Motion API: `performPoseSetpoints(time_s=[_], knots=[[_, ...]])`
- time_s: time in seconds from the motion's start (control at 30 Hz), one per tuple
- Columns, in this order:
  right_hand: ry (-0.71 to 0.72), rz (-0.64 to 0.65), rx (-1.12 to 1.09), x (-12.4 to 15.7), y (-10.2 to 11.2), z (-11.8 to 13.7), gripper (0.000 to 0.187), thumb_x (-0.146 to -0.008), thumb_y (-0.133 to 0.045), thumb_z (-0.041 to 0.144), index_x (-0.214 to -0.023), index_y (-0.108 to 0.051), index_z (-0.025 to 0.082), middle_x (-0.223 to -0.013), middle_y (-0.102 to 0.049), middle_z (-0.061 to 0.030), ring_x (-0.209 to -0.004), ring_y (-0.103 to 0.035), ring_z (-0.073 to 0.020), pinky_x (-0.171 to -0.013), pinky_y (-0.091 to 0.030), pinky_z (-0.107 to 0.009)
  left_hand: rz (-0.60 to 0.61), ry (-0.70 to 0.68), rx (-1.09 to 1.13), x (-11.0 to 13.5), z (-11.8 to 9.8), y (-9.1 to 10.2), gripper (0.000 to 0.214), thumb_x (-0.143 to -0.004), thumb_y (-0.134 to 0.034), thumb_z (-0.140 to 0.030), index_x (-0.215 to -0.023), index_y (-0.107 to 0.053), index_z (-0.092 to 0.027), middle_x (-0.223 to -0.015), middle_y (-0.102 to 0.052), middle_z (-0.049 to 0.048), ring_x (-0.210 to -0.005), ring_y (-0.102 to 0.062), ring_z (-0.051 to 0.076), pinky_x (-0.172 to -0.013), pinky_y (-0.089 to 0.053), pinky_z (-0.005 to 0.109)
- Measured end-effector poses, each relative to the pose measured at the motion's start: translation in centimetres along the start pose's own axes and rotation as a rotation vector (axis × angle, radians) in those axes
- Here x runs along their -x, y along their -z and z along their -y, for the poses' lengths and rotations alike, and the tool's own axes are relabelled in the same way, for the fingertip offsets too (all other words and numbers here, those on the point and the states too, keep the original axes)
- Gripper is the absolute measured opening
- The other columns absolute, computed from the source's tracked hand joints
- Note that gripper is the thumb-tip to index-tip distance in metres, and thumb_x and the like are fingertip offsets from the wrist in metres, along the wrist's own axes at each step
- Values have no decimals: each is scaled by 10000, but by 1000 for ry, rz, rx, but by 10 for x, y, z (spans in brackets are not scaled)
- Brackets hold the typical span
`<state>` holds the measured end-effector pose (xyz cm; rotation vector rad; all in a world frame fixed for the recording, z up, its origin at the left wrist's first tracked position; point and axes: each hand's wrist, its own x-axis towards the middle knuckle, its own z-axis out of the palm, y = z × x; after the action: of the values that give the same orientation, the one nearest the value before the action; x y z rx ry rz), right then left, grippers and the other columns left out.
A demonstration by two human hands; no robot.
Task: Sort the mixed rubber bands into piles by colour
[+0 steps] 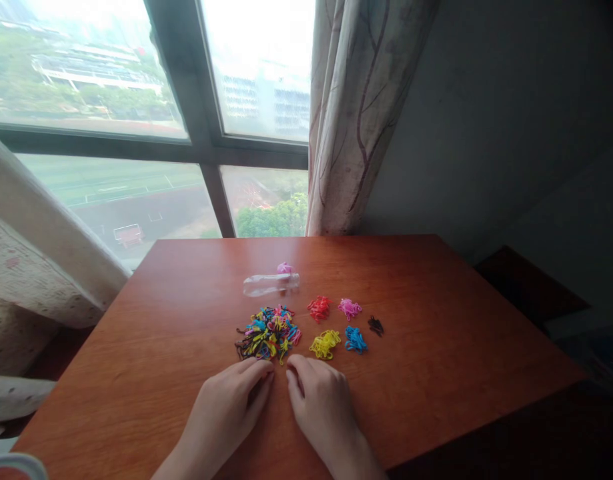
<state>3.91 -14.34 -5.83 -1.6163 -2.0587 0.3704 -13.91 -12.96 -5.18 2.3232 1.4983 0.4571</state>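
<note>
A mixed heap of small coloured rubber bands [269,331] lies on the wooden table, just beyond my hands. My left hand [231,399] rests at the heap's near edge, fingers curled in and thumb close to the index finger. Beside it, my right hand [320,392] is curled the same way, a small gap between the two. Whether either hand pinches a band is hidden. Right of the heap lie single-colour piles: red bands [319,308], pink bands [349,308], yellow bands [325,344], blue bands [355,339] and a small black pile [375,325].
A clear plastic bottle [266,285] lies on its side behind the heap, with a pink piece [285,268] by its neck end. The brown table [436,313] reaches to a window [256,150] with curtains [353,120] on both sides. A dark wall stands at right.
</note>
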Motion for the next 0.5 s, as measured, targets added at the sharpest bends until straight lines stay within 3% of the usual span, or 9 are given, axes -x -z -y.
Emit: performPoseSetpoints(time_s=[0.27,0.5], knots=[[-49,-48,66,-21,-10,12,92,-872,-620,166,-925,-617,241,-800,-695,4,-722,-659,-175,-604,-373,-256,-13,32,13,0,1,2,223,-939,-436,-221,-938,-656,-258,-911,-725,5,-805,-695,169,-709,-509,249],[-78,-18,79,-20,-9,14,156,-839,-664,176,-968,-609,243,-799,-702,-3,-708,-667,-195,-591,-372,-262,-30,33,12,0,1,1,222,-937,-441,-230,-940,-661,-259,-915,-728,10,-802,-694,167,-711,-507,243]])
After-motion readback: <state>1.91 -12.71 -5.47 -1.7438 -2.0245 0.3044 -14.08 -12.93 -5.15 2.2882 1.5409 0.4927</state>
